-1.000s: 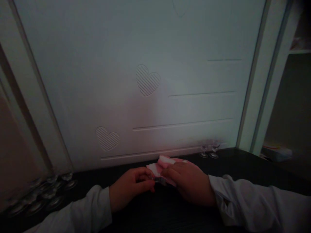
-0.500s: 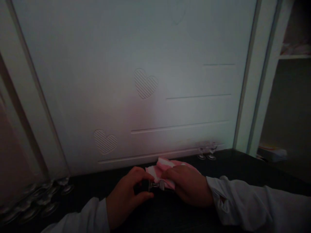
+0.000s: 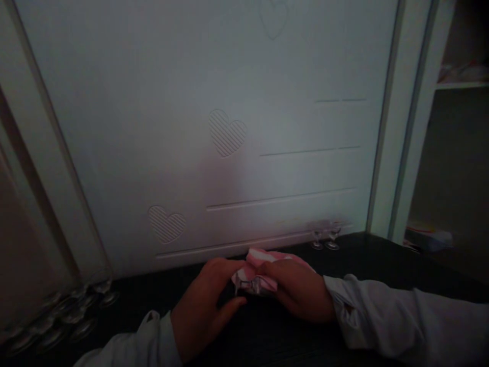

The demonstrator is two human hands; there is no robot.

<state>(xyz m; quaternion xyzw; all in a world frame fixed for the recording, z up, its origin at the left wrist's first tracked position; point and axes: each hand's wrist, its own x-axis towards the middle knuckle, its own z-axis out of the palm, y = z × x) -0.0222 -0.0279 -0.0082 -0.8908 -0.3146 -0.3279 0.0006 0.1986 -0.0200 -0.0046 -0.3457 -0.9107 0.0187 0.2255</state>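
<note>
A small clear stemmed glass (image 3: 247,285) lies on its side between my hands, its foot towards the left. My left hand (image 3: 208,300) is curved round the foot, index finger above and thumb below. A pink and white cloth (image 3: 257,257) is bunched about the glass's bowl, which is mostly hidden. My right hand (image 3: 300,290) is closed on this cloth from the right, fingers pressing it over the bowl. Both hands are just above the dark tabletop (image 3: 282,339).
Several stemmed glasses (image 3: 72,316) stand grouped at the left. Two more glasses (image 3: 331,238) stand at the back right against a white panel (image 3: 153,127) with carved hearts and grooves. Beyond the panel's right post is a shelf (image 3: 464,85) with items.
The glass has turned and risen slightly between my hands. My left index finger has shifted up and right towards the cloth. My right hand stays on the cloth.
</note>
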